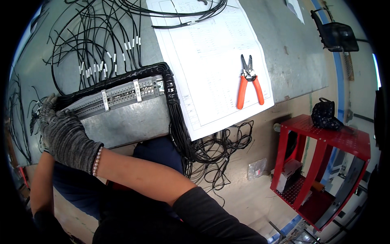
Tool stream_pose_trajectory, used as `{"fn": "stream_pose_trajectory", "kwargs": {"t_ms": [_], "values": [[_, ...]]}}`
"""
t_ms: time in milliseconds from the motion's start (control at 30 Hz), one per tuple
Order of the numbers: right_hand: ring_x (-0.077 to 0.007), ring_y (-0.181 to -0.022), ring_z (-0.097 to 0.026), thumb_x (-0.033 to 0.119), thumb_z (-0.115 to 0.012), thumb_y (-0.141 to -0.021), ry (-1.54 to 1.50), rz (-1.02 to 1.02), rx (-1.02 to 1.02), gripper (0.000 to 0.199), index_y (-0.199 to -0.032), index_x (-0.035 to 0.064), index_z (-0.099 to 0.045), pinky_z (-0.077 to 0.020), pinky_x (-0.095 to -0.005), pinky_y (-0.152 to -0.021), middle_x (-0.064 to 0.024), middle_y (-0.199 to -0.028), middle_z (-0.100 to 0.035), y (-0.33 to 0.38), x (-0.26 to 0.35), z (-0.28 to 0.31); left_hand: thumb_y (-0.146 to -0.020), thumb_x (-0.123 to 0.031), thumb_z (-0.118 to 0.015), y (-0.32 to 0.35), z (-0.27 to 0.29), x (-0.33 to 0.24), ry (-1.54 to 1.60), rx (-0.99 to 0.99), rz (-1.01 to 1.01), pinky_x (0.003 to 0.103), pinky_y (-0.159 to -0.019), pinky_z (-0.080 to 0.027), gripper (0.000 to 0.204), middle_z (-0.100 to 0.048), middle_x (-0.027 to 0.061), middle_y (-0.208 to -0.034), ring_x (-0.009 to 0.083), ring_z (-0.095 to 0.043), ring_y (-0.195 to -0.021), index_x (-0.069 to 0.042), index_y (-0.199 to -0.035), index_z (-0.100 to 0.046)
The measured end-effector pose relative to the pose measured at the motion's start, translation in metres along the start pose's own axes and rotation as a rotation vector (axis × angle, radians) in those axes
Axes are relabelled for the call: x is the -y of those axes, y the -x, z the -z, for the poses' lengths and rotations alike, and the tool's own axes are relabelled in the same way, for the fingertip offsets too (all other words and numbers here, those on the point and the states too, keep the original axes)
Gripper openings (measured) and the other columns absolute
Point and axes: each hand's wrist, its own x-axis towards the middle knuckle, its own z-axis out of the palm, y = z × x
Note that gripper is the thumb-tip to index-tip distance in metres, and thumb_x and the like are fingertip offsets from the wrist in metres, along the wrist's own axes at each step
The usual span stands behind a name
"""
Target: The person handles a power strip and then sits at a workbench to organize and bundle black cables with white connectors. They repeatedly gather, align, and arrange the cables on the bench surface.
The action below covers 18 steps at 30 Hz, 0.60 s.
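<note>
Both my hands wear grey knitted gloves and meet at the left end of the terminal strip. My right hand crosses in front with its fingers bent together, and what they hold is hidden. Behind it, my left hand is mostly covered, so its grip does not show. The strip carries rows of screw terminals and two pale upright markers. Around its far and right sides bends a black-taped wire bundle. Black wires with white labels fan out from the far side of the bundle.
Wire strippers with orange handles lie on a large printed sheet to the right. Loose black cables hang past the near edge of the grey table. Farther right stands a red metal cart with a dark bag on top.
</note>
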Motion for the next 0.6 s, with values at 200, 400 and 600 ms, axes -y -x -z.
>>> {"fn": "stream_pose_trajectory", "kwargs": {"t_ms": [200,400,600], "values": [[-0.0255,-0.093,-0.061,0.015,-0.056,-0.084,0.172,-0.019,0.033,0.033,-0.113,0.0004,-0.057,-0.0503,-0.0372,-0.073,-0.0181,-0.113,-0.057,-0.002,0.006,-0.001,-0.083,-0.026,-0.059,0.003,-0.001,0.006,-0.033,-0.02,0.015,0.038,-0.103,-0.033,0.045,-0.055,0.0142,-0.123,0.0284,-0.047,-0.119,-0.005,-0.121,-0.053],[-0.0265,-0.093,-0.061,0.017,-0.057,-0.083,0.205,-0.027,0.046,0.035,-0.114,0.0007,-0.058,-0.0504,-0.0378,-0.071,-0.0189,-0.114,-0.057,-0.007,0.004,-0.011,-0.084,-0.016,-0.059,0.006,-0.011,0.008,-0.107,0.04,0.161,0.036,-0.104,-0.034,0.044,-0.053,0.0158,-0.125,0.0284,-0.048,-0.119,-0.002,-0.124,-0.05],[-0.0279,-0.095,-0.06,0.018,-0.057,-0.083,0.102,0.037,0.08,0.039,-0.117,0.0,-0.055,-0.0506,-0.0377,-0.07,-0.0205,-0.116,-0.056,-0.001,0.0,0.004,-0.084,-0.011,-0.057,0.007,-0.011,0.015,-0.041,-0.022,0.091,0.035,-0.105,-0.034,0.042,-0.052,0.0162,-0.126,0.0284,-0.047,-0.12,-0.001,-0.125,-0.05]]}}
